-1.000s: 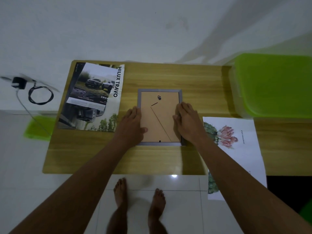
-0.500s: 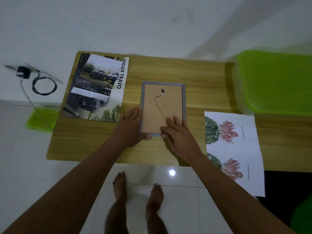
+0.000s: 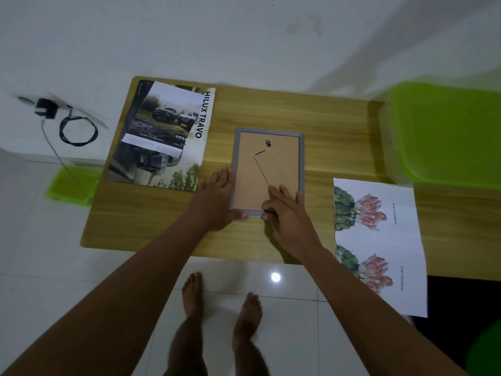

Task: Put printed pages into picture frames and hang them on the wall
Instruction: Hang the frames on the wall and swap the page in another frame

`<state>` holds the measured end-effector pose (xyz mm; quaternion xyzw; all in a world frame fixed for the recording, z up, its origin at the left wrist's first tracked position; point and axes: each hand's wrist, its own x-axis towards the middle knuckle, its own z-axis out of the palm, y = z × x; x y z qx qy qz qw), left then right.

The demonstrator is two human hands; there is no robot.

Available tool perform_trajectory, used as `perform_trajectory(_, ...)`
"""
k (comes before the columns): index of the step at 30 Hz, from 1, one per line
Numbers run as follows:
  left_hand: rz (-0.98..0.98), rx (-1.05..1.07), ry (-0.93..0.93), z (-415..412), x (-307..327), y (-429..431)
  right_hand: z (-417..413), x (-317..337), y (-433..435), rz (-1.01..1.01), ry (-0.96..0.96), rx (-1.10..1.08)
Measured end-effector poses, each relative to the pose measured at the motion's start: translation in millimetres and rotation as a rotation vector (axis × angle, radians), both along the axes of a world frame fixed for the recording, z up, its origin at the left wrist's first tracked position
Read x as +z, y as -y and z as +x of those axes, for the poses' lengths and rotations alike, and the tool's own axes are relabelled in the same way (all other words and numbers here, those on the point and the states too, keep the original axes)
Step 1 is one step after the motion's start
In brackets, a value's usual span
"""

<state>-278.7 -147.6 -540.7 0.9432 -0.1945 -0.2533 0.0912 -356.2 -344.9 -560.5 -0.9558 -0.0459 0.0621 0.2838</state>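
Nearest to me, two bare feet (image 3: 219, 302) stand on the white tiled floor (image 3: 292, 327), just short of the counter (image 3: 339, 147). Both forearms reach forward over its near edge.

The left hand (image 3: 217, 202) lies wide and flat. Its fingers run straight along the left rail of the picture frame (image 3: 267, 172), and its thumb is laid against the near-left corner. The right hand (image 3: 288, 215) sits at the near-right corner, fingers bent with their tips on the backing board. Its thumb and forefinger meet at the near rail over a small dark speck (too small for me to name). I cannot tell whether they pinch anything.

The frame lies face down near the middle of the counter, with grey rails around a brown backing. I read a hanging loop (image 3: 268, 143) near its far end and a folded stand running diagonally across the board.

Right of the frame, and apart from it, a printed page (image 3: 379, 240) with two cactus-flower pictures lies flat, its near end hanging past the counter's edge. Left of the frame, close to the left hand's fingertips, a car brochure (image 3: 162, 139) titled HILUX TRAVO lies at a slight slant. At the far right a box with a green lid (image 3: 444, 131) stands at the counter's end.

Beyond, against the white wall (image 3: 244, 36), a black charger (image 3: 46, 109) sits at far left, with its cable (image 3: 78, 130) coiled beside it.
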Motion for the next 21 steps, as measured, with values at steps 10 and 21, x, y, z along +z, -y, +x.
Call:
perform_trajectory(10, 0.008, 0.008, 0.009, -1, 1, 1, -1, -5, -3, 0.015, 0.034, -0.019)
perform_trajectory(21, -0.040, 0.026, 0.012, -1, -1, -2, 23, 20, 1, -0.002, 0.128, -0.268)
